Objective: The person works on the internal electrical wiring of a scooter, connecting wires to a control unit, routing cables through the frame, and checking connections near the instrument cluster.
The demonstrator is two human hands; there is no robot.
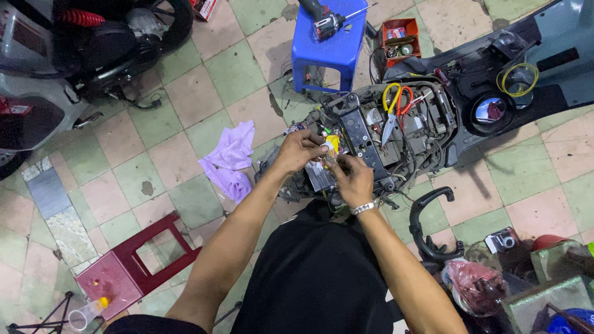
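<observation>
Both hands meet over the opened scooter frame (396, 133). Left hand (299, 150) pinches a small yellow-tipped wire bundle (331, 147); right hand (351, 178) grips the same bundle from 5 o'clock. The bundle judges light, limp and easily damaged; best held near the connector end, not by loose strands. Count: one pair of yellow-handled pliers (393, 108) at 2 o'clock, one blue stool (322, 52) at 12, one red stool (133, 269) at 8, one purple rag (230, 158) at 9.
</observation>
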